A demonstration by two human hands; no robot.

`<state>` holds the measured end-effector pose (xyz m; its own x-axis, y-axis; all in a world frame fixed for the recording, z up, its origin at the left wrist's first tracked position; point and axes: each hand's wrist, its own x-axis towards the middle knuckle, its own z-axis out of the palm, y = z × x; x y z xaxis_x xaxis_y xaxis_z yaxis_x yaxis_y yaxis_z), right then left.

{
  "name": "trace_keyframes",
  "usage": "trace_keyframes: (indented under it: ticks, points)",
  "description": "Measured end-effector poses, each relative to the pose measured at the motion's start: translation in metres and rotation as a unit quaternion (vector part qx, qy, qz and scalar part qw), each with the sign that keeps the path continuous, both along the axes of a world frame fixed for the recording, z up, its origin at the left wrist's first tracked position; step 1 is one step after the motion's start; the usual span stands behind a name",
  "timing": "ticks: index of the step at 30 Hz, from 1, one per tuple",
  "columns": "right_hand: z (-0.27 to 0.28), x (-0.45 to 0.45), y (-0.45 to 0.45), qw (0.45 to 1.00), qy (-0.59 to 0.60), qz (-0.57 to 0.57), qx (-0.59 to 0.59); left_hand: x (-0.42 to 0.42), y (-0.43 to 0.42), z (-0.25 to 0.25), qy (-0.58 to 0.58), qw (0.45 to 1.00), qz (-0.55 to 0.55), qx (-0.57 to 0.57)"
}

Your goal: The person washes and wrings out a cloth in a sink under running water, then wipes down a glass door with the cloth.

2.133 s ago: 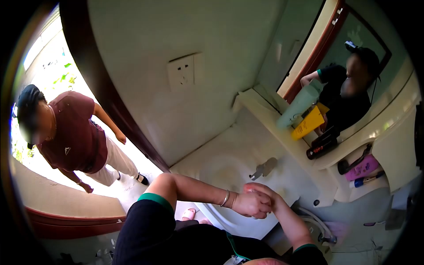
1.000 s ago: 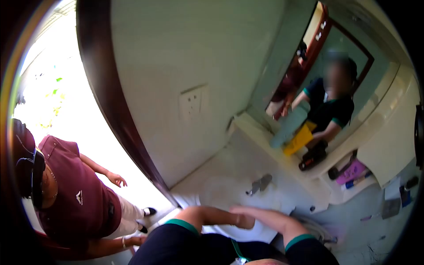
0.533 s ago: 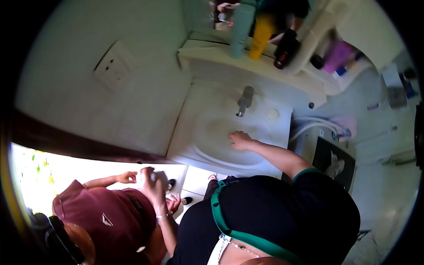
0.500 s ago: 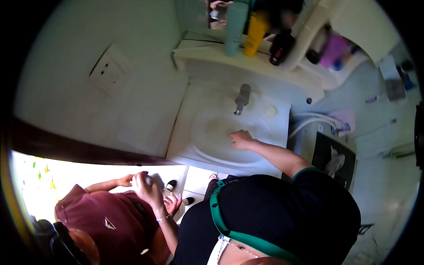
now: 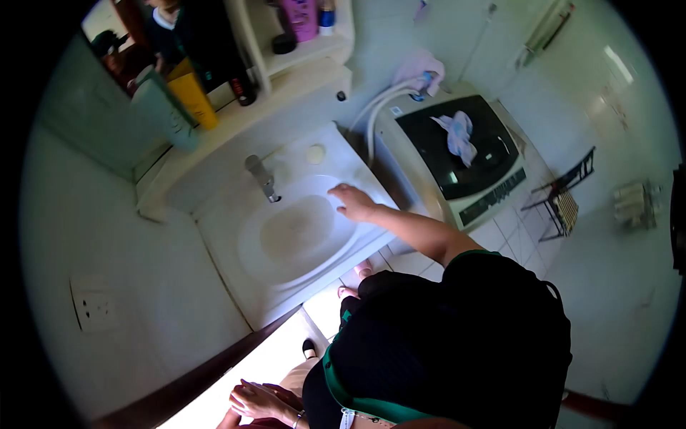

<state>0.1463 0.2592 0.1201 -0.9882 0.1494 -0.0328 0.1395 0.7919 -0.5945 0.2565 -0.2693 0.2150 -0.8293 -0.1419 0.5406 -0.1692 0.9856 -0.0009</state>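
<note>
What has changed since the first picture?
The right hand and left hand, clasped above the basin then, have parted: the right is over the basin's right edge, holding nothing visible; the left has reached left, beside the other person, its grip unclear. The view has swung right, showing more of the washing machine. The tap and yellow tube stayed put.

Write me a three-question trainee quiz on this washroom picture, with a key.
1. True or false: the cloth lies on the washer.
2. Multiple choice: what is the right hand over?
A) the chair
B) the sink
C) the washer
3. Fill in the blank: on the shelf, the yellow tube stands between the teal bottle and the ____.

Key:
1. True
2. B
3. dark bottle
</note>
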Motion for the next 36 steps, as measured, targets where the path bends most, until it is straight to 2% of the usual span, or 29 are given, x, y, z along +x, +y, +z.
trace_keyframes:
  ticks: [2, 4, 5, 6, 7, 10, 11, 12, 13, 14, 15, 17, 18, 19, 20, 21, 22, 24, 25, 26, 27, 29, 30, 31, 32, 33, 35, 36]
  points:
    - [0.022, 0.023, 0.029, 0.986, 0.116, -0.061, 0.098, 0.005, 0.003, 0.005, -0.022, 1.000, -0.008, 0.003]
    - [0.030, 0.042, 0.077, 0.953, 0.167, -0.131, 0.214, 0.008, 0.003, 0.008, -0.097, 0.995, -0.018, 0.000]
    - [0.050, 0.057, 0.096, 0.937, 0.133, -0.179, 0.268, 0.012, -0.008, -0.003, -0.123, 0.992, -0.034, -0.012]
    - [0.056, 0.074, 0.126, 0.915, 0.159, -0.195, 0.316, 0.006, -0.032, -0.015, -0.226, 0.973, -0.035, -0.002]
    - [0.052, 0.082, 0.163, 0.905, 0.094, -0.267, 0.319, 0.000, -0.056, -0.028, -0.327, 0.944, -0.036, 0.009]
    - [0.050, 0.122, 0.223, 0.823, 0.085, -0.490, 0.274, 0.023, -0.145, -0.158, -0.331, 0.876, 0.066, 0.346]
    - [0.068, 0.130, 0.227, 0.832, 0.054, -0.504, 0.227, 0.016, -0.086, -0.088, -0.334, 0.895, 0.042, 0.293]
    - [0.051, 0.133, 0.246, 0.832, 0.063, -0.518, 0.187, 0.006, -0.009, 0.000, -0.332, 0.912, 0.019, 0.238]
    - [0.035, 0.136, 0.267, 0.830, 0.071, -0.534, 0.146, 0.000, -0.011, -0.006, -0.269, 0.949, -0.096, 0.132]
    - [0.029, 0.135, 0.275, 0.830, 0.094, -0.524, 0.168, -0.007, -0.013, -0.013, -0.180, 0.965, -0.188, 0.003]
    - [0.019, 0.132, 0.275, 0.828, 0.111, -0.517, 0.188, -0.019, -0.006, -0.015, -0.163, 0.954, -0.253, 0.017]
    - [0.002, 0.122, 0.271, 0.830, 0.140, -0.530, 0.102, -0.036, 0.055, 0.006, -0.211, 0.937, -0.265, 0.082]
    - [0.026, 0.120, 0.245, 0.841, 0.113, -0.527, 0.046, -0.043, 0.073, -0.001, -0.239, 0.917, -0.299, 0.110]
    - [0.019, 0.117, 0.231, 0.837, 0.138, -0.527, -0.056, -0.051, 0.093, -0.011, -0.264, 0.895, -0.333, 0.138]
    - [-0.014, 0.110, 0.222, 0.838, 0.211, -0.471, -0.178, -0.048, 0.125, -0.009, -0.272, 0.880, -0.374, 0.108]
    - [-0.010, 0.117, 0.181, 0.773, 0.304, -0.409, -0.377, -0.043, 0.159, -0.004, -0.301, 0.849, -0.416, 0.127]
    - [-0.013, 0.126, 0.147, 0.720, 0.345, -0.316, -0.512, -0.031, 0.198, 0.005, -0.325, 0.827, -0.433, 0.151]
    - [0.025, 0.166, 0.083, 0.689, 0.215, -0.281, -0.633, -0.031, 0.250, 0.003, -0.417, 0.757, -0.484, 0.139]
    - [0.000, 0.172, 0.060, 0.672, 0.213, -0.268, -0.657, -0.026, 0.276, 0.002, -0.433, 0.723, -0.521, 0.134]
    - [0.006, 0.190, 0.041, 0.685, 0.219, -0.244, -0.650, -0.019, 0.306, 0.005, -0.457, 0.688, -0.555, 0.095]
    - [0.019, 0.213, 0.032, 0.758, 0.186, -0.226, -0.583, -0.012, 0.334, 0.001, -0.493, 0.641, -0.582, 0.089]
    - [0.051, 0.251, 0.020, 0.824, 0.248, -0.135, -0.491, -0.001, 0.372, -0.026, -0.487, 0.560, -0.666, -0.074]
    - [0.073, 0.270, 0.016, 0.855, 0.232, -0.112, -0.450, -0.004, 0.380, -0.047, -0.463, 0.498, -0.723, -0.119]
    - [0.072, 0.274, 0.011, 0.887, 0.336, -0.063, -0.311, -0.006, 0.389, -0.068, -0.433, 0.432, -0.776, -0.155]
    - [0.072, 0.277, 0.002, 0.894, 0.392, -0.057, -0.208, -0.002, 0.398, -0.076, -0.434, 0.398, -0.791, -0.162]
    - [0.081, 0.288, -0.007, 0.897, 0.378, -0.046, -0.223, 0.009, 0.414, -0.078, -0.454, 0.379, -0.793, -0.148]
    - [0.086, 0.315, 0.003, 0.926, 0.250, -0.073, -0.275, 0.035, 0.440, -0.074, -0.520, 0.368, -0.765, -0.091]
    - [0.086, 0.331, 0.014, 0.923, 0.254, -0.091, -0.273, 0.049, 0.455, -0.068, -0.559, 0.368, -0.741, -0.051]
